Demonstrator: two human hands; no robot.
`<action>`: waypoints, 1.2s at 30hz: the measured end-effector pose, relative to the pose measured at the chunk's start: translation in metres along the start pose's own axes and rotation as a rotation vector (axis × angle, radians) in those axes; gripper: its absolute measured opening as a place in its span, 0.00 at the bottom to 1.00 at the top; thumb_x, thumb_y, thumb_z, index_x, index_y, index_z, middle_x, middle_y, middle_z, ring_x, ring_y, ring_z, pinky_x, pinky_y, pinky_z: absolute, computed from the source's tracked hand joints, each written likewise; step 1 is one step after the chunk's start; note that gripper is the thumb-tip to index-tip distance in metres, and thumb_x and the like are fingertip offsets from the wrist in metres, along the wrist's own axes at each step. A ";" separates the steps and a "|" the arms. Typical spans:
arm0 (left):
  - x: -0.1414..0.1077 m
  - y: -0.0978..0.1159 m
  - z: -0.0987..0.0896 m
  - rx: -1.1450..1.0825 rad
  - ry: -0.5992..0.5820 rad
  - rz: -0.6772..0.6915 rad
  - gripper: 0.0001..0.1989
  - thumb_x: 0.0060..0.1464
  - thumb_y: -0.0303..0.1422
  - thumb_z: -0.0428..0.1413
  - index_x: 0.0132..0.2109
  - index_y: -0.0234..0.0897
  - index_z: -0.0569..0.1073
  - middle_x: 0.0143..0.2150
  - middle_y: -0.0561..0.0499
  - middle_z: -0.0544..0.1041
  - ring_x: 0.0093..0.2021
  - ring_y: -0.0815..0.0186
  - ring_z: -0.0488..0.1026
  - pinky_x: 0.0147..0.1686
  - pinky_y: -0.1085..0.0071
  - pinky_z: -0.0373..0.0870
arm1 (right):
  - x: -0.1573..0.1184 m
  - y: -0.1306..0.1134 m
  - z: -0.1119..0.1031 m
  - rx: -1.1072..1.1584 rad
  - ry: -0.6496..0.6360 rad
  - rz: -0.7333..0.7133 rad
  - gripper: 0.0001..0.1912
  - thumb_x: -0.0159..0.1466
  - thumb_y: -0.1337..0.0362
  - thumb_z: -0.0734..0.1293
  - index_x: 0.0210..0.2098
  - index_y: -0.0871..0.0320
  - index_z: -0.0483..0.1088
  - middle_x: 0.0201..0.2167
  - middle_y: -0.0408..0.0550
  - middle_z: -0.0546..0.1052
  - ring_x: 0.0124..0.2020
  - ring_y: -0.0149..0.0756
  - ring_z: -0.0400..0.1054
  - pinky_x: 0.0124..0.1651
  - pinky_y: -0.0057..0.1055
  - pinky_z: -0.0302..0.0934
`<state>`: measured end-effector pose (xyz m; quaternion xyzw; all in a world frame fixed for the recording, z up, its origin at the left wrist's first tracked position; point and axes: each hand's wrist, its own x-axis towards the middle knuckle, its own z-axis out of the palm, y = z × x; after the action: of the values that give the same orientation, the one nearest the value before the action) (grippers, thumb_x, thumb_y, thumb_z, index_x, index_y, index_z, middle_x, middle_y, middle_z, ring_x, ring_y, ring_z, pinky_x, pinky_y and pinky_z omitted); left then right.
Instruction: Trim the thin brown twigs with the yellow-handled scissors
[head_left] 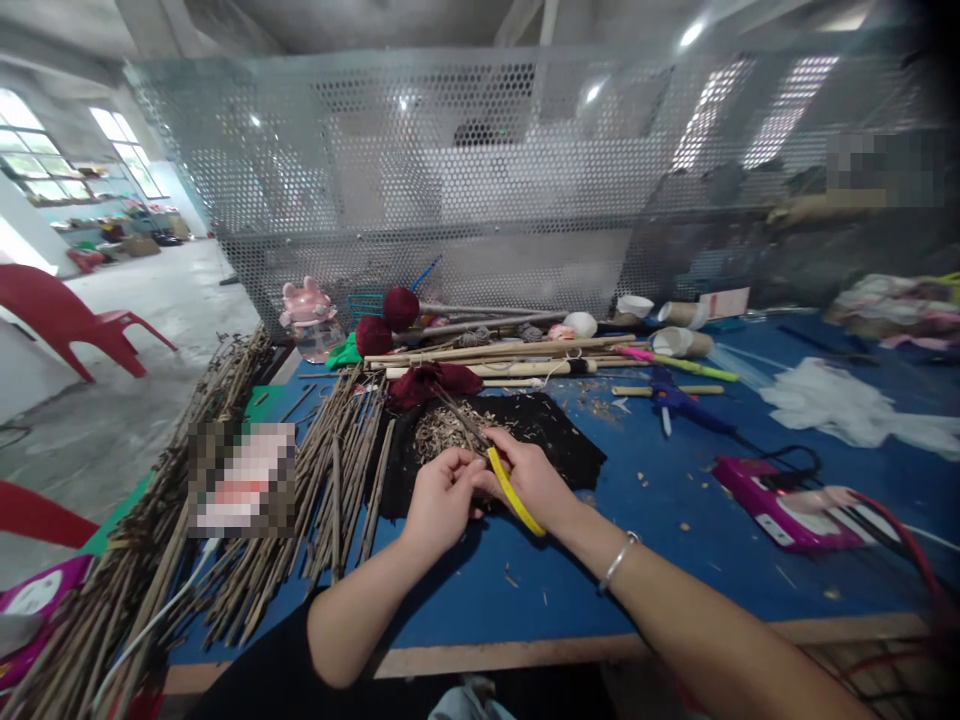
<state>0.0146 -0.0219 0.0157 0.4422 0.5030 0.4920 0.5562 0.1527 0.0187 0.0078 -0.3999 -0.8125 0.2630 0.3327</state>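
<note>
Left hand [436,497] seemingly touches right hand [535,480], fingers [451,460] curled

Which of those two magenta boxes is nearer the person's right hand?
The magenta box on the blue tabletop, right of the right hand; the other box is at the picture's left edge, beyond the twigs.

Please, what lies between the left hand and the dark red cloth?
The head view shows pale shavings on the black cloth between the left hand and dark red cloth.

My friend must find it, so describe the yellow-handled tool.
On the blue table, find the black cloth strewn with wood scraps. There the right hand holds the tool; its curved, bright yellow handle stands out from the brown sticks nearby.
</note>
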 end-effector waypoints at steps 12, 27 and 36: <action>0.002 -0.005 -0.004 0.070 -0.036 0.085 0.16 0.51 0.42 0.52 0.36 0.32 0.73 0.23 0.54 0.66 0.20 0.75 0.60 0.18 0.80 0.61 | 0.000 -0.006 -0.007 -0.103 -0.048 -0.032 0.33 0.55 0.48 0.66 0.53 0.60 0.57 0.44 0.55 0.69 0.41 0.40 0.65 0.42 0.33 0.60; 0.002 -0.005 -0.004 0.097 -0.004 0.089 0.17 0.50 0.43 0.52 0.38 0.33 0.74 0.25 0.52 0.69 0.20 0.74 0.62 0.16 0.79 0.63 | 0.002 -0.006 -0.007 -0.095 -0.021 -0.002 0.27 0.53 0.47 0.67 0.45 0.58 0.63 0.30 0.45 0.72 0.26 0.31 0.62 0.29 0.25 0.55; 0.004 -0.006 -0.005 0.051 0.007 0.075 0.16 0.51 0.42 0.51 0.38 0.34 0.72 0.24 0.53 0.69 0.19 0.73 0.62 0.16 0.79 0.62 | 0.000 -0.003 -0.006 -0.118 -0.041 0.035 0.25 0.55 0.50 0.66 0.46 0.59 0.63 0.25 0.42 0.70 0.23 0.30 0.61 0.27 0.24 0.54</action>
<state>0.0104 -0.0186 0.0084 0.4730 0.5003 0.5009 0.5245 0.1560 0.0186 0.0140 -0.4274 -0.8262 0.2286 0.2871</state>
